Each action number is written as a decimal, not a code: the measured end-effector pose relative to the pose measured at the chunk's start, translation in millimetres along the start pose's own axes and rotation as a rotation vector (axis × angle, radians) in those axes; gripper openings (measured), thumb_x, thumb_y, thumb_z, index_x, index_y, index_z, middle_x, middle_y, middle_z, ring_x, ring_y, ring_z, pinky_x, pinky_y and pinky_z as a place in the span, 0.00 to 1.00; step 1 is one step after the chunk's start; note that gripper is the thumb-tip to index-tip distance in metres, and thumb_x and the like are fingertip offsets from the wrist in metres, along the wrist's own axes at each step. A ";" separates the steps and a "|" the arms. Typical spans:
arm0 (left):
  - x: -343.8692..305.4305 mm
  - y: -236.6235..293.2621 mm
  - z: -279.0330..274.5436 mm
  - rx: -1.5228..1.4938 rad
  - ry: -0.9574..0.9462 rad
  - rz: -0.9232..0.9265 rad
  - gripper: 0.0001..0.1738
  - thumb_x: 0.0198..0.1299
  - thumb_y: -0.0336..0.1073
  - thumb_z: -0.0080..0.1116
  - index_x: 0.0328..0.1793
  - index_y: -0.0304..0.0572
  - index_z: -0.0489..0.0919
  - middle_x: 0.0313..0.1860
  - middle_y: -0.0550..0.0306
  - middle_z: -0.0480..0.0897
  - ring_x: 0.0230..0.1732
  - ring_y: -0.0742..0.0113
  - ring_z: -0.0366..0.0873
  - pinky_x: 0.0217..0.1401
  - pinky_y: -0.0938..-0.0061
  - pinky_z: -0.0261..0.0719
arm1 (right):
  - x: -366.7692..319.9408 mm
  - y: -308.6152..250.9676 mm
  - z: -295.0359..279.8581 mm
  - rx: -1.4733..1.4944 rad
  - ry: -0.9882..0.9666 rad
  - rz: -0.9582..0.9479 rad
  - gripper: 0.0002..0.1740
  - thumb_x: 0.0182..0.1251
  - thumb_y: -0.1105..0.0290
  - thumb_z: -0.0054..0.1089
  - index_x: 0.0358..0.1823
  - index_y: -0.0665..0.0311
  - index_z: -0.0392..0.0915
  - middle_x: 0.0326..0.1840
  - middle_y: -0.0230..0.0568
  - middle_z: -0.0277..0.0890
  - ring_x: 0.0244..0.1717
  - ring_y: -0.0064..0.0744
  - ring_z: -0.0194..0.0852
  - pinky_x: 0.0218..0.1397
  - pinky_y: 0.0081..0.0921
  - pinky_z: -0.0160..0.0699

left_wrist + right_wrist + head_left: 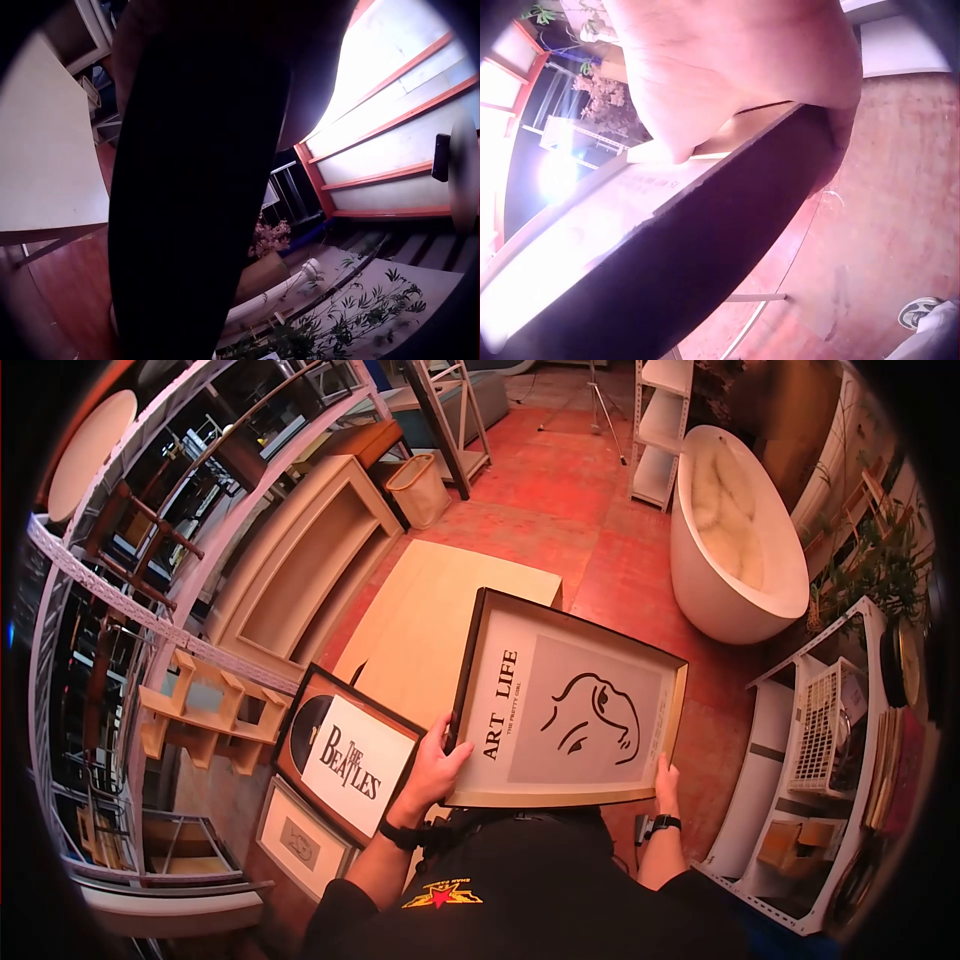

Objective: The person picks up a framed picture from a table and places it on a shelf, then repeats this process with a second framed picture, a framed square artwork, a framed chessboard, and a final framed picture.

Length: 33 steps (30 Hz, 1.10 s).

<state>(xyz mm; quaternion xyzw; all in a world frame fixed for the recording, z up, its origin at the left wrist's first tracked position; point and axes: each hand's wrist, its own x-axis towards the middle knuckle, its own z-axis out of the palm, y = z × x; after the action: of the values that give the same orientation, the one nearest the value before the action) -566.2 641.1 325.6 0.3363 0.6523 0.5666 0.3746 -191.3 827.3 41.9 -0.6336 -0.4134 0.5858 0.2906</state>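
A framed line drawing of a face (590, 705), lettered "ART LIFE", is held tilted in front of the body by both hands. My left hand (437, 768) grips its left side near the lower corner, thumb over the front edge. At the lower right corner my right hand (667, 782) holds the other side. The right wrist view shows that hand (742, 60) pinching the deep frame (712, 232) between thumb and fingers. In the left wrist view the frame's dark side (195, 195) hides most of the left fingers.
A pale wooden table (430, 595) stands just beyond the frame. To the left are a framed Beatles print (350, 760), a smaller framed picture (300, 845) and a low wooden shelf unit (310, 560). A white bathtub (690, 575) and a white rack (800, 790) stand at right.
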 end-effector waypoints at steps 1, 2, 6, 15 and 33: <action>-2.2 3.3 1.5 0.003 0.001 -0.001 0.25 0.59 0.26 0.54 0.63 0.29 0.64 0.46 0.53 0.79 0.43 0.74 0.77 0.46 0.80 0.76 | -2.1 1.1 -0.7 0.003 0.012 -0.017 0.27 0.73 0.54 0.47 0.51 0.77 0.75 0.47 0.41 0.78 0.46 0.29 0.72 0.51 0.28 0.71; -2.5 2.5 1.4 0.006 -0.012 -0.004 0.25 0.59 0.26 0.54 0.63 0.29 0.64 0.46 0.53 0.79 0.43 0.74 0.77 0.46 0.80 0.76 | -7.3 -3.1 -0.3 0.009 0.023 -0.012 0.27 0.73 0.54 0.47 0.51 0.77 0.75 0.47 0.41 0.78 0.46 0.29 0.72 0.51 0.28 0.71; -6.4 -1.5 -2.4 -0.042 -0.037 -0.025 0.27 0.59 0.25 0.53 0.65 0.26 0.61 0.49 0.50 0.78 0.47 0.71 0.77 0.50 0.78 0.75 | -17.7 -8.1 -3.8 -0.022 0.111 -0.058 0.26 0.72 0.54 0.48 0.40 0.77 0.76 0.34 0.35 0.76 0.37 0.24 0.68 0.42 0.27 0.70; 22.3 -2.9 -36.6 -0.237 -0.304 -0.139 0.27 0.56 0.24 0.51 0.63 0.27 0.66 0.54 0.52 0.76 0.54 0.69 0.73 0.58 0.77 0.70 | -104.8 26.7 -1.8 -0.170 0.373 -0.125 0.25 0.69 0.56 0.52 0.27 0.76 0.72 0.21 0.36 0.67 0.28 0.22 0.62 0.33 0.29 0.67; 12.8 5.0 34.3 -0.193 -1.215 -0.347 0.27 0.53 0.25 0.46 0.63 0.32 0.67 0.52 0.53 0.75 0.53 0.67 0.72 0.57 0.75 0.70 | -444.4 161.1 56.9 0.146 1.157 0.223 0.30 0.67 0.49 0.47 0.40 0.76 0.77 0.31 0.55 0.78 0.37 0.38 0.78 0.42 0.36 0.72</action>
<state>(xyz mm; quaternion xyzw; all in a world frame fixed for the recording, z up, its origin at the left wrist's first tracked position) -542.6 669.6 326.5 0.4517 0.3143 0.2621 0.7928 -205.2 357.8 119.4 -0.8681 -0.0774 0.1992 0.4481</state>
